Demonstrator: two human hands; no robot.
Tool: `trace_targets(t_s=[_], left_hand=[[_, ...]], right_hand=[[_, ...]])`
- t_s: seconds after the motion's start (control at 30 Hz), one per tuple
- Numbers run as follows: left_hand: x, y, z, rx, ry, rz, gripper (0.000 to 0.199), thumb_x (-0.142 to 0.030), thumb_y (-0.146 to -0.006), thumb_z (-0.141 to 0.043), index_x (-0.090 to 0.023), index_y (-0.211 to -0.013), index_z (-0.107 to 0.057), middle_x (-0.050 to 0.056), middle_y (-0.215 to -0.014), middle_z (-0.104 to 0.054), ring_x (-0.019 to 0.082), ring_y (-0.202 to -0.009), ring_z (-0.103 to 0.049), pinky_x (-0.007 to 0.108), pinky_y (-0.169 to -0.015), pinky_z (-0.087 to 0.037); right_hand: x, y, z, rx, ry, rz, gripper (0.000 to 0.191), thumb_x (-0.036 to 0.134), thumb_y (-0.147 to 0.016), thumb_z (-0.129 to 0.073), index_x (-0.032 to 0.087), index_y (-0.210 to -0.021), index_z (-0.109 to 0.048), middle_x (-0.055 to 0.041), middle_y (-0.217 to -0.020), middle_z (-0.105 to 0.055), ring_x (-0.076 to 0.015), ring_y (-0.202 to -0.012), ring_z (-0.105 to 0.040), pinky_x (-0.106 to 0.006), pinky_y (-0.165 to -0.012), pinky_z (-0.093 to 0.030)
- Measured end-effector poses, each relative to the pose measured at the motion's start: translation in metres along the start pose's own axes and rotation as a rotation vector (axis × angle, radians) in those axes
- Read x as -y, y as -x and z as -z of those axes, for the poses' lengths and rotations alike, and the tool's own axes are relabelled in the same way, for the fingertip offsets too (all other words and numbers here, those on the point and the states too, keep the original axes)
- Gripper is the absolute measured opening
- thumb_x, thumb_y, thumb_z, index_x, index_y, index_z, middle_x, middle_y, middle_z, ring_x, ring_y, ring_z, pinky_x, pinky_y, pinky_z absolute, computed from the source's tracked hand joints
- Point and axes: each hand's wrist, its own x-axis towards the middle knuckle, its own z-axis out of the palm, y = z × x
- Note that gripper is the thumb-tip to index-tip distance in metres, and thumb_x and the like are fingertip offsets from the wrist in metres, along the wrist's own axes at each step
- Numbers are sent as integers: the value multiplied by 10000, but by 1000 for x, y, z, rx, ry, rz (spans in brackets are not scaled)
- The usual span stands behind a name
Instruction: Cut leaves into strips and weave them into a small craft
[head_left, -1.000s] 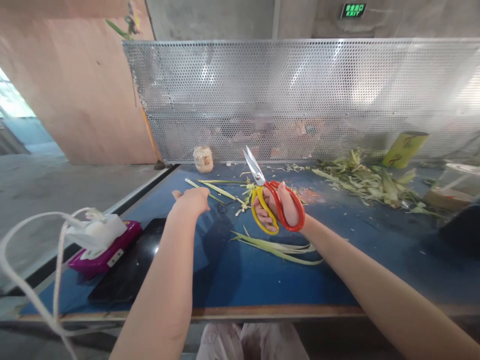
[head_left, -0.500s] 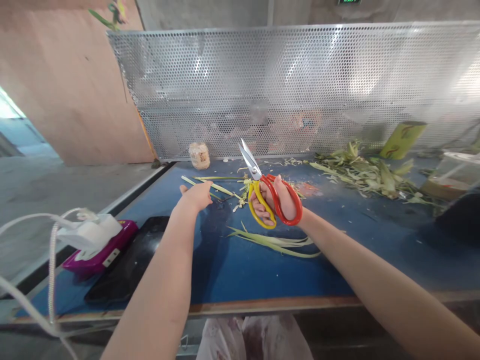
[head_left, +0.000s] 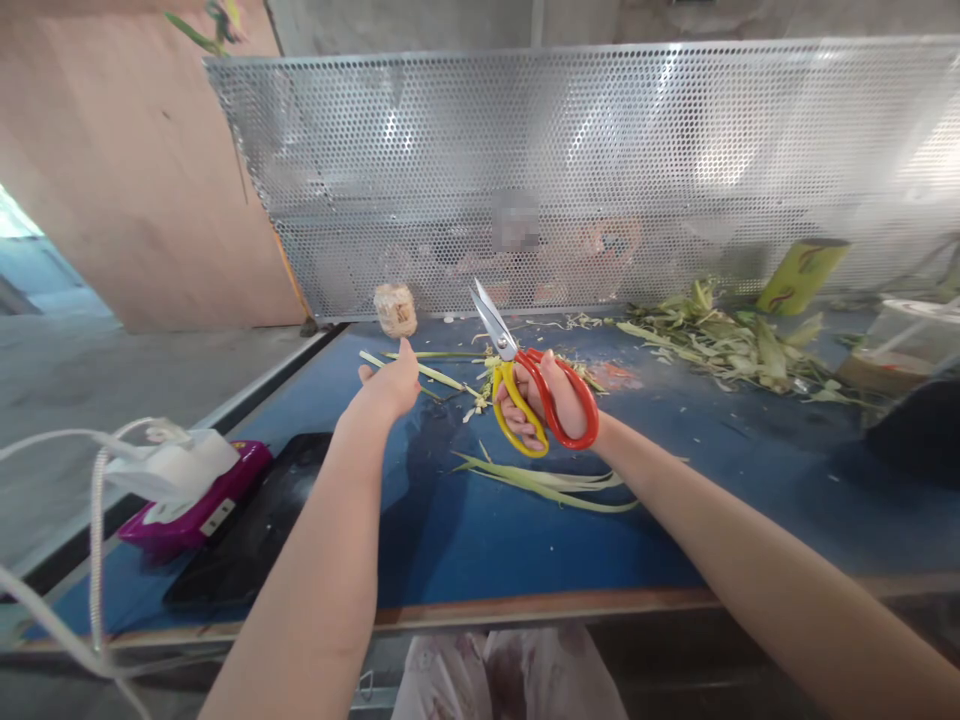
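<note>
My right hand (head_left: pixel 536 400) grips a pair of scissors (head_left: pixel 504 343) with one red and one yellow handle loop. Their steel blades point up and to the left, slightly apart. My left hand (head_left: pixel 390 385) is stretched over the far left part of the table, empty as far as I can see, one finger raised and another apart to the left. Just beyond it sits a small, pale, straw-coloured bundle (head_left: pixel 395 310). Thin green leaf strips (head_left: pixel 442 377) lie beside this hand. Longer pale-green husk strips (head_left: pixel 555 487) rest on the blue tabletop (head_left: pixel 510 560) below the scissors.
A perforated metal screen (head_left: pixel 450 150) stands along the back edge. Dried husks (head_left: pixel 720 345) are heaped at the right, near a yellow-green box (head_left: pixel 804 277) and a clear container (head_left: pixel 904 335). At the left lie a black tablet (head_left: pixel 247 540) and a purple power strip (head_left: pixel 195 505) with white cables.
A finger of my left hand has lifted upward, towards the straw-coloured bundle. My right hand keeps the scissors almost in place. The whole view has shifted slightly.
</note>
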Motion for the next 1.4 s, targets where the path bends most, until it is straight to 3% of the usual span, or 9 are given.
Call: trace_targets(t_s=[0.1, 0.3, 0.6, 0.77, 0.9, 1.0, 1.13, 1.27, 1.4], left_hand=[[0, 2, 3, 1, 10, 23, 742, -171, -751, -409, -76, -1352, 15, 191, -1078, -595, 262, -1028, -518, 484, -913, -226], [2, -1, -7, 57, 28, -69, 857, -178, -720, -479, -111, -1343, 105, 115, -984, -648, 227, -1019, -528, 451, -912, -238], [0, -4, -10, 51, -8, -87, 825, -170, -751, -407, -84, -1322, 182, 157, -1056, -613, 245, -1010, -528, 467, -896, -249], [-3, 6, 4, -88, -24, -28, 806, -183, -766, -395, -52, -1321, 175, 161, -998, -632, 253, -942, -553, 451, -869, -286], [-4, 17, 13, -167, 179, -178, 827, -207, -762, -434, -83, -1329, 155, 106, -955, -643, 190, -863, -571, 339, -806, -365], [-7, 23, 17, -114, 407, -359, 851, -230, -756, -458, -114, -1330, 161, 77, -950, -635, 145, -817, -574, 258, -715, -410], [-16, 31, 20, 20, 614, -461, 896, -268, -751, -477, -144, -1323, 202, 72, -969, -624, 141, -814, -576, 261, -693, -424], [-25, 37, 20, 124, 720, -506, 927, -255, -744, -495, -159, -1316, 227, 70, -960, -623, 134, -792, -579, 270, -697, -424], [-25, 36, 18, 121, 745, -506, 925, -228, -740, -496, -175, -1319, 224, 77, -979, -615, 136, -798, -577, 277, -707, -425]], right_hand=[[0, 0, 0, 19, -3, 14, 581, 718, -694, -285, 173, -831, -433, 34, -527, -382, -77, -385, -368, -194, -298, -340], [-1, 0, -1, 31, 0, 22, 566, 707, -709, -272, 174, -824, -419, 38, -519, -378, -77, -377, -367, -189, -289, -333], [1, -1, -1, 39, 23, 10, 571, 725, -696, -263, 179, -783, -405, 41, -511, -379, -75, -380, -372, -183, -281, -330], [0, 0, -2, 15, 24, 16, 586, 743, -668, -292, 172, -727, -413, 37, -509, -382, -74, -385, -376, -191, -283, -336], [0, -2, -4, -50, 23, 79, 567, 730, -646, -364, 172, -728, -408, 25, -545, -440, -68, -393, -382, -194, -293, -346], [1, -5, -7, -189, 72, 130, 525, 693, -630, -442, 181, -735, -389, 0, -638, -518, -61, -401, -405, -188, -293, -335], [-1, -8, -10, -373, 228, 112, 433, 503, -600, -626, 189, -774, -383, 8, -688, -531, -67, -455, -467, -159, -300, -309], [-4, -11, -12, -393, 310, 107, 474, 278, -491, -733, 196, -750, -345, 60, -644, -521, -49, -430, -474, -140, -303, -323], [-8, -14, -9, -413, 346, 94, 465, 216, -474, -730, 192, -735, -346, 94, -563, -484, -43, -387, -463, -134, -288, -339]])
